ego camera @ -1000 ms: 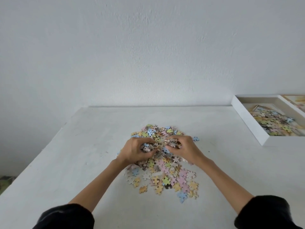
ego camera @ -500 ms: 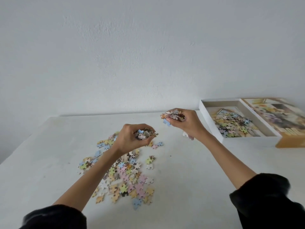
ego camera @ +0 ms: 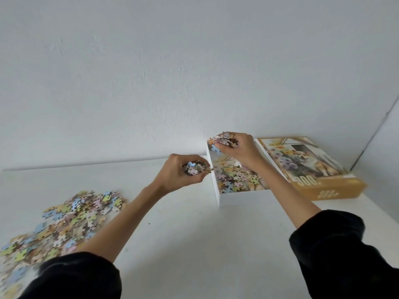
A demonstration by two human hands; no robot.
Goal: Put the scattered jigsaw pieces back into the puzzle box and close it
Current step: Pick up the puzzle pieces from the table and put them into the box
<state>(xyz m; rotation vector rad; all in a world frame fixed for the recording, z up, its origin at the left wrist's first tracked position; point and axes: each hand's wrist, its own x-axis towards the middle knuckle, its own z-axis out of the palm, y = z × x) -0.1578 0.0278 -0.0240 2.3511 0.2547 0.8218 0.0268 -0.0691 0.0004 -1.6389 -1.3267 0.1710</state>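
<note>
A loose heap of pastel jigsaw pieces [ego camera: 62, 221] lies on the white table at the lower left. The open white puzzle box [ego camera: 216, 190] stands at the right, with several pieces inside. My right hand [ego camera: 237, 147] is above the far end of the box, shut on a handful of pieces. Just left of the box's left wall, my left hand [ego camera: 183, 173] hovers above the table, also shut on a handful of pieces. The orange box lid [ego camera: 313, 167], printed with flowers and "300", lies face up to the right of the box.
The white table [ego camera: 183, 234] runs back to a plain white wall [ego camera: 172, 72]. A wall corner shows at the far right. My black sleeves [ego camera: 345, 255] fill the lower corners.
Both hands lifted handfuls of pieces off the heap and carried them right. The right hand is now over the box, the left beside it. The view turned right.
</note>
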